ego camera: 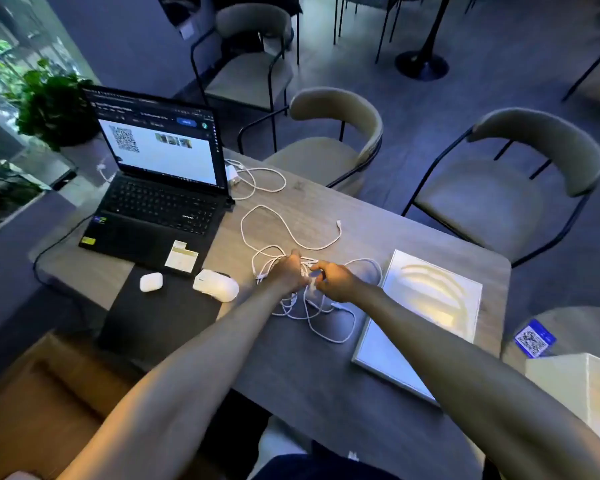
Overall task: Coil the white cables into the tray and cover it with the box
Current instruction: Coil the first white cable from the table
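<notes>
A tangle of white cables [326, 327] lies in the middle of the grey table, with one long strand [288, 228] looping toward the far side. My left hand [290, 271] grips a bunch of the cables at the tangle's top left. My right hand [333, 280] pinches cable strands just beside it, the two hands nearly touching. A flat white box [420, 327] with a printed picture on top lies on the table right of the tangle. No tray is plainly in view.
An open black laptop [156, 188] stands at the far left, a white charger and its cable [257, 178] behind it. A white mouse [216, 285] and an earbud case [151, 282] rest on a dark mat. Chairs [329, 147] line the far edge. A white carton [582, 386] sits at the right.
</notes>
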